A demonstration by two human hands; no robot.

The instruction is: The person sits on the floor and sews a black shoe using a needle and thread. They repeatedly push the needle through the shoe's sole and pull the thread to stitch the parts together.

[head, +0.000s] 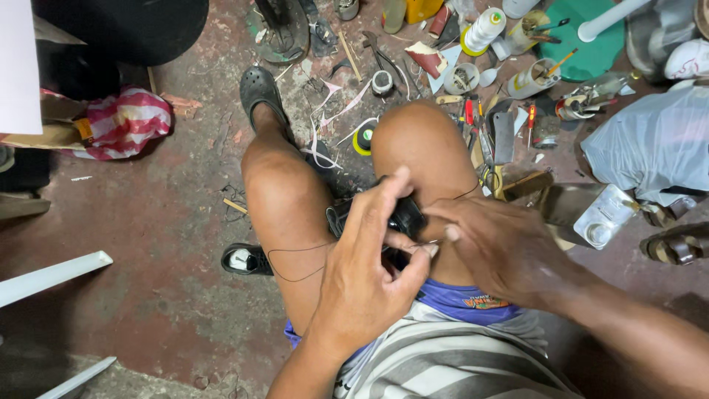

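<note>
Head view: our left hand (365,270) gripped the black shoe (402,219) on our lap between the knees, fingers curled. Right hand (498,247) pinched a thin black thread (295,255) against it. Tool clutter (480,89) on floor ahead; hands hid most of the shoe.

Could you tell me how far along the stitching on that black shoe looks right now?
Done: dark thread already runs from the black shoe. In hand: left hand steadies it between the knees; right hand pinches at the seam. Left: how much seam remains is hidden; a second shoe waits on the floor.
</note>
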